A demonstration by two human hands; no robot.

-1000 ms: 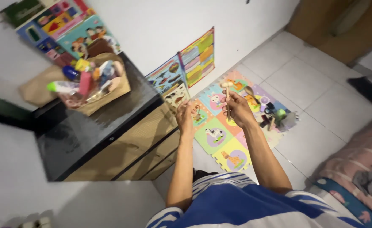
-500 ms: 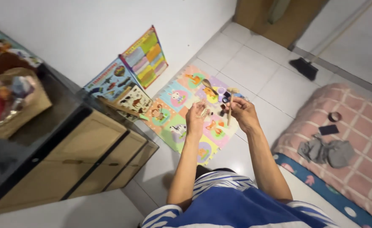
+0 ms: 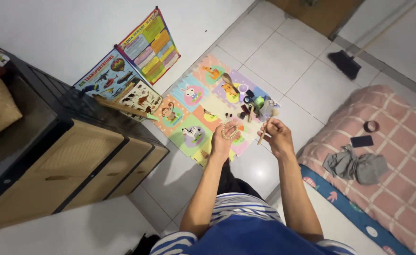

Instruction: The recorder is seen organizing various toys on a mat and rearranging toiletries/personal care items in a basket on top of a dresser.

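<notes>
My left hand [image 3: 221, 140] is raised over the floor and holds a loop of pale wooden beads [image 3: 230, 130]. My right hand [image 3: 277, 136] is beside it, closed on the handle of a small wooden mallet [image 3: 267, 126] that points up and away. Both hands hover above a colourful foam puzzle mat [image 3: 189, 94] with animal pictures. A pile of small toys [image 3: 252, 105] and a wooden spoon [image 3: 227, 80] lie on the mat just beyond my hands.
A dark-topped wooden cabinet [image 3: 66, 151] stands at left, with picture posters [image 3: 142, 42] leaning on the wall behind it. A pink checked mattress [image 3: 396, 156] at right carries a grey cloth [image 3: 356, 165], a phone and a tape roll. A broom [image 3: 344, 61] rests far right.
The view has swung right and down, away from the cabinet top and its basket. My hands have dropped lower over the mat; the bead loop now shows in my left hand.
</notes>
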